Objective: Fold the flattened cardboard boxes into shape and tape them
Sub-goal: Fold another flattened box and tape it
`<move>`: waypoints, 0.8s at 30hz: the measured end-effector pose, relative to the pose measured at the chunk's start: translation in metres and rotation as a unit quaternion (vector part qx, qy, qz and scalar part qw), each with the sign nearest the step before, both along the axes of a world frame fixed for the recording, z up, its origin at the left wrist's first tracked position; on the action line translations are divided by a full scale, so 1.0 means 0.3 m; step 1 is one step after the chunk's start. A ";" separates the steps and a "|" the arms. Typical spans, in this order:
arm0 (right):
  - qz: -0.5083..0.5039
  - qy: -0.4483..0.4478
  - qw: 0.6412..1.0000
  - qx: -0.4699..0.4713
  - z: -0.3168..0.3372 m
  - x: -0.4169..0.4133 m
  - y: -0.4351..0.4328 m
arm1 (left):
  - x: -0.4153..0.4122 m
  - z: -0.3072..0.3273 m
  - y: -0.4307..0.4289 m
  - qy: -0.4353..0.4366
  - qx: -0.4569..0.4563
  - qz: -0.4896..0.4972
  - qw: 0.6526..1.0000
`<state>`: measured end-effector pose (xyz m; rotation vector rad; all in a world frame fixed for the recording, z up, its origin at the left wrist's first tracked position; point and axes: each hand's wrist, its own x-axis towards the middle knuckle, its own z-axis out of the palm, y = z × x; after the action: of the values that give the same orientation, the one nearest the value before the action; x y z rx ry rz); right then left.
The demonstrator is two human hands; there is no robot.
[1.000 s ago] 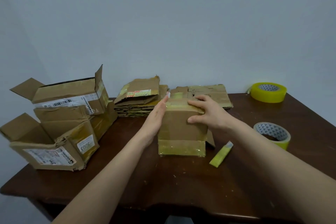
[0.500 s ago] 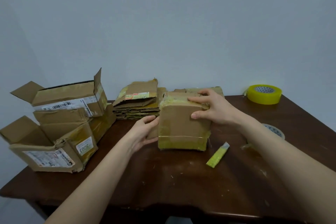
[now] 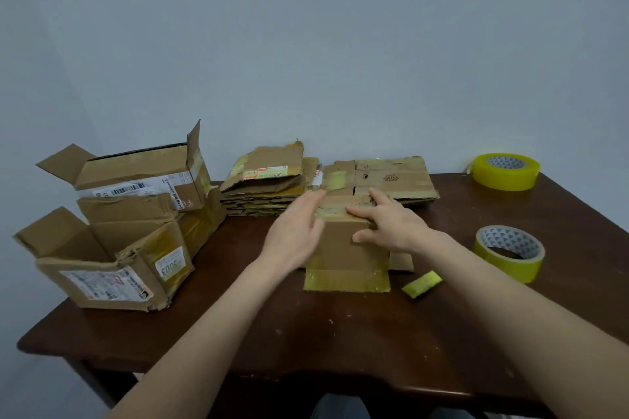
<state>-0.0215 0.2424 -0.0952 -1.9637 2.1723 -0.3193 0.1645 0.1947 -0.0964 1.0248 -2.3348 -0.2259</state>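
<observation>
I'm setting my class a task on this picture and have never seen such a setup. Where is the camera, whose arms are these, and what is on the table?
No machine: a person wears one camera on the head, looking down at their bare arms. The left hand lies flat against the left side of a small cardboard box; the right hand presses on its top. The box stands on a wooden table, with folded boxes at left, flattened cardboard behind, two yellow tape rolls and a tape scrap at right.

Dark wooden table (image 3: 340, 343) (scuffed), pale wall (image 3: 306, 44)
</observation>
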 end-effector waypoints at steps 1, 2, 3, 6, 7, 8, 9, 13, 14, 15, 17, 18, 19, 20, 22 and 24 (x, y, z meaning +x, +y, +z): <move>-0.002 0.026 1.000 0.004 0.004 -0.004 0.003 | -0.035 -0.005 0.004 -0.081 -0.024 -0.017 0.996; -0.004 0.063 0.998 0.004 0.007 -0.007 0.008 | -0.066 -0.018 0.001 -0.157 -0.055 -0.022 0.986; -0.004 0.107 0.994 -0.002 0.005 -0.008 0.015 | -0.088 -0.032 -0.005 -0.210 -0.081 -0.017 0.974; 0.011 0.178 0.983 -0.047 -0.030 -0.008 0.042 | -0.108 -0.062 -0.033 -0.236 -0.104 0.007 0.966; 0.015 0.160 0.985 -0.056 -0.042 -0.009 0.046 | -0.108 -0.068 -0.037 -0.232 -0.107 0.006 0.967; 0.015 0.133 0.989 -0.059 -0.048 -0.010 0.046 | -0.109 -0.072 -0.039 -0.228 -0.112 0.004 0.967; 0.014 0.115 0.992 -0.058 -0.049 -0.011 0.044 | -0.113 -0.074 -0.037 -0.225 -0.116 0.004 0.967; 0.007 0.100 0.993 -0.058 -0.047 -0.004 0.046 | -0.128 -0.083 -0.031 -0.213 -0.117 0.016 0.970; 0.009 0.086 0.995 -0.058 -0.045 -0.002 0.050 | -0.129 -0.084 -0.029 -0.212 -0.120 0.019 0.970; 0.014 0.054 0.997 -0.059 -0.039 0.000 0.057 | -0.128 -0.084 -0.027 -0.213 -0.123 0.022 0.969; 0.006 -0.065 0.994 -0.083 -0.021 -0.010 0.079 | -0.125 -0.079 -0.023 -0.216 -0.120 0.023 0.969; -0.019 -0.115 0.986 -0.117 -0.011 -0.026 0.097 | -0.125 -0.075 -0.023 -0.218 -0.115 0.024 0.969; -0.056 -0.130 0.977 -0.157 -0.001 -0.048 0.119 | -0.125 -0.070 -0.022 -0.222 -0.110 0.027 0.969; -0.100 -0.112 0.971 -0.184 0.005 -0.078 0.145 | -0.126 -0.065 -0.020 -0.225 -0.103 0.029 0.968; -0.188 -0.050 0.966 -0.167 0.012 -0.147 0.206 | -0.133 -0.055 -0.017 -0.233 -0.090 0.035 0.968; -0.263 -0.001 0.962 -0.077 0.015 -0.208 0.271 | -0.140 -0.048 -0.014 -0.242 -0.079 0.039 0.966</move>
<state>-0.0838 0.3238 -0.0905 -1.4070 2.7135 -0.5807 0.1226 0.1905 -0.1108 1.1885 -2.6773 0.2706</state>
